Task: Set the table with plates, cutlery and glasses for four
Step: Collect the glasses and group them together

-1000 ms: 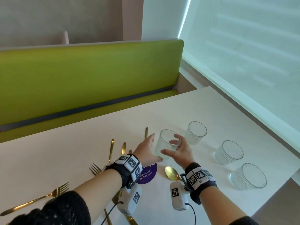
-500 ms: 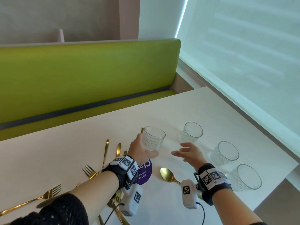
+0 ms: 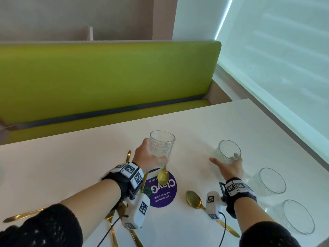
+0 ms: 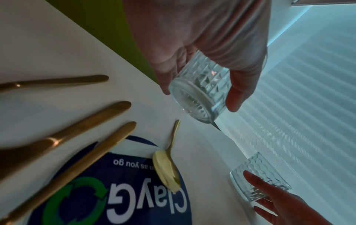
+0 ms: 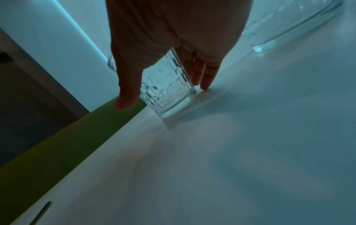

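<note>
Four clear patterned glasses are on or over the white table [image 3: 89, 157]. My left hand [image 3: 151, 156] grips one glass [image 3: 162, 145] and holds it upright in the air over the gold cutlery; the left wrist view shows its base [image 4: 194, 103] off the table. My right hand [image 3: 229, 165] is wrapped round a second glass [image 3: 228, 150], which stands on the table. In the right wrist view the thumb lies on the left of this glass [image 5: 167, 88] and the fingers [image 5: 208, 76] on its right. Two other glasses [image 3: 270, 180] [image 3: 297, 216] stand untouched at the right. No plates are in view.
A gold spoon [image 3: 162, 176] lies on a round purple sticker [image 3: 160, 191] and another spoon [image 3: 194, 199] beside my right wrist. Gold forks and knives [image 3: 23, 214] lie at the left. A green bench [image 3: 106, 77] runs along the far edge; a window blind [image 3: 276, 59] is on the right.
One second ago both hands were at one glass. My left hand has since lifted it up and to the left. My right hand let go, moved right and closed round the second glass.
</note>
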